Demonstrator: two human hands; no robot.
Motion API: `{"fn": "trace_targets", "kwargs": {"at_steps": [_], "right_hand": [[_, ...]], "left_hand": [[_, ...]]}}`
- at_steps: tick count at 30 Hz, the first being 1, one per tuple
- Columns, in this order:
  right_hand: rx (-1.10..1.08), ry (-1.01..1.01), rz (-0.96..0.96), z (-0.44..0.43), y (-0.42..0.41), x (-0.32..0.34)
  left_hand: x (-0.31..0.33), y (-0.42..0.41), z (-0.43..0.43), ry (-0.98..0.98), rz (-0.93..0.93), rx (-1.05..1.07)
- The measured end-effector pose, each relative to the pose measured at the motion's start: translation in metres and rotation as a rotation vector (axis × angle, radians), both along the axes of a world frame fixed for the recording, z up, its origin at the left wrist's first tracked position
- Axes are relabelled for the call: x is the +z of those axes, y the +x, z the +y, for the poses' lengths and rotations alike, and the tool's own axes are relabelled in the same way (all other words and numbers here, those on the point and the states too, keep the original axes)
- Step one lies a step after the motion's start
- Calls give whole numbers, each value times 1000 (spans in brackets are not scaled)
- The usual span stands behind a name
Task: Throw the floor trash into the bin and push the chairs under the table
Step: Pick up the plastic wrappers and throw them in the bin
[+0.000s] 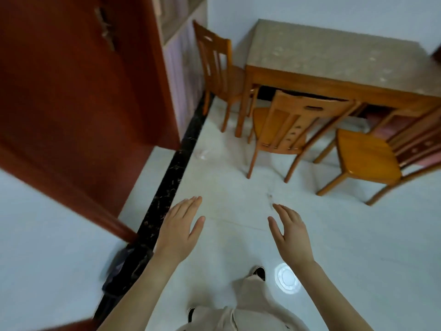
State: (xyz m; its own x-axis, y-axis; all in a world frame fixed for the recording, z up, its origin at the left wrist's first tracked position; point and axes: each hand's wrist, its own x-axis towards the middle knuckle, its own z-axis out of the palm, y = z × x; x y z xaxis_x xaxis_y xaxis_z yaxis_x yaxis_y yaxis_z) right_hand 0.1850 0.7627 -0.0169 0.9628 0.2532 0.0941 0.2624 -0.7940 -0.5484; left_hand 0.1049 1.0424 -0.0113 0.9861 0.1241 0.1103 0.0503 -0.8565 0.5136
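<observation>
left hand [181, 230] and right hand [291, 237] hover with straight, released fingers, holding nothing. a clear crumpled plastic scrap [202, 154] lies on the white tiled floor [358, 235], well ahead of the left fingertips [196, 200], near the pulled-out wooden slat-back chair [293, 123].

Reddish-brown wooden door [71, 91], standing open at left, with a blurred metal handle [106, 27] high on its face. A black, white-veined stone threshold strip [171, 177] runs from the foreground toward the far wall, bordering the glossy white tiled floor [358, 235] on its left side. A white shelving unit with pale lilac panels [183, 68] stands just beyond the door, beside the plain white wall [310, 8]. A round bright reflection [286, 278] lies on the tiles in the foreground.
</observation>
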Motion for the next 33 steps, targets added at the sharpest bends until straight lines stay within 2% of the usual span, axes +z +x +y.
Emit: {"fn": "trace_targets", "kwargs": {"at_steps": [4,11,20,27,33], "right_hand": [[-124,-14,36,-54,26,-9],[-210,-19,109,-129,104,-25],[-231,17,230,-162,215,-70],[-334,41,339,-156,318,-187],[-335,1,333,-148,405,-346]], "left_hand": [[-9,56,-48,10,56,-125],[-32,146,-127,-10,147,-162],[-69,260,-169,19,234,-198],[-184,381,-168,24,343,-261],[-339,475,-173,53,325,-315]]}}
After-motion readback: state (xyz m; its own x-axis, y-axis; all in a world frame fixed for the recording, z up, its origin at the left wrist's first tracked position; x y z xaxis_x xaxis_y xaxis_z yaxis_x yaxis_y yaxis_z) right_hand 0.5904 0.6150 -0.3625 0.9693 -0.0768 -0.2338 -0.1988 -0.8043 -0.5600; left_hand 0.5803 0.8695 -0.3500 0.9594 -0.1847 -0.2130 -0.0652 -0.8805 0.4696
